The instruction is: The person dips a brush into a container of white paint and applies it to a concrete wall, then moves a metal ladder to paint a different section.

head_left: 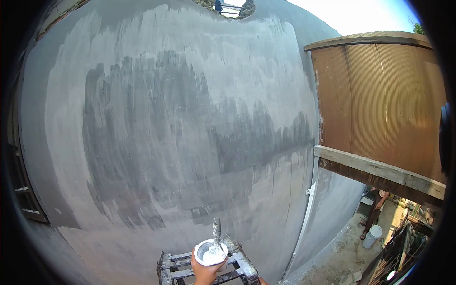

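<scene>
My left hand (pixel 204 274) is wrapped round a small round tub (pixel 200 250), its mouth facing up. White paste or paint (pixel 213 257) lies inside the tub. A tool with a stained, smeared handle (pixel 217 230) stands in it, handle up, its working end sunk in the white stuff. Below and around the tub is the spattered top of a ladder (pixel 245 266). Only a sliver of my right hand (pixel 263 281) shows at the bottom edge, beside the ladder's right rail; its fingers are mostly hidden.
A tall grey wall (pixel 152 133) with patchy light and dark coating stands in front. A white pipe (pixel 304 228) runs down it. A wooden beam (pixel 380 171) and brown corrugated panel (pixel 394 95) jut out at right. Far below are a white bucket (pixel 372 236) and a person (pixel 375 213).
</scene>
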### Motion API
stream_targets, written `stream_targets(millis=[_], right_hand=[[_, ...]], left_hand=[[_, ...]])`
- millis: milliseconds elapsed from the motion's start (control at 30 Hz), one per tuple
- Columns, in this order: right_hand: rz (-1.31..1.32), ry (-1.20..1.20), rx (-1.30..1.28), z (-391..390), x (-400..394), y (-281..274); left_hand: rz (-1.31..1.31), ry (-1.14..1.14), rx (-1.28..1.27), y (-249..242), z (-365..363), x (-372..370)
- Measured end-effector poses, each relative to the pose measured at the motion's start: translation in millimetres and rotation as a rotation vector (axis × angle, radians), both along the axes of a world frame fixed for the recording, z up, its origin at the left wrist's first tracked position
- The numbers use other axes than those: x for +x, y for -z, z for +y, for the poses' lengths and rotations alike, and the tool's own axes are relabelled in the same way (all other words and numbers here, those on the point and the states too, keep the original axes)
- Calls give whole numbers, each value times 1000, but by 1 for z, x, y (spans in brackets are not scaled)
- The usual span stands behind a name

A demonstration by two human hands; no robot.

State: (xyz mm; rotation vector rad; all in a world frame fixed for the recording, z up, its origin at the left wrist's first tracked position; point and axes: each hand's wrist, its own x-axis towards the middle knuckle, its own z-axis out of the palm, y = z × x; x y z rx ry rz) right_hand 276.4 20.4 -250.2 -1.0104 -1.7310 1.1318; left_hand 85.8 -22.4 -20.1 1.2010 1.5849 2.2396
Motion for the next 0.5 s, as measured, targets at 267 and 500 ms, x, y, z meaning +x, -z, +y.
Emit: stream_targets(millis=[267,500], right_hand=[[-75,-5,65,8,-3,20],[-16,-35,85,9,6,9]], left_hand=[[36,9,-16,11,2,-9],[-2,-34,-60,4,-1,-9]])
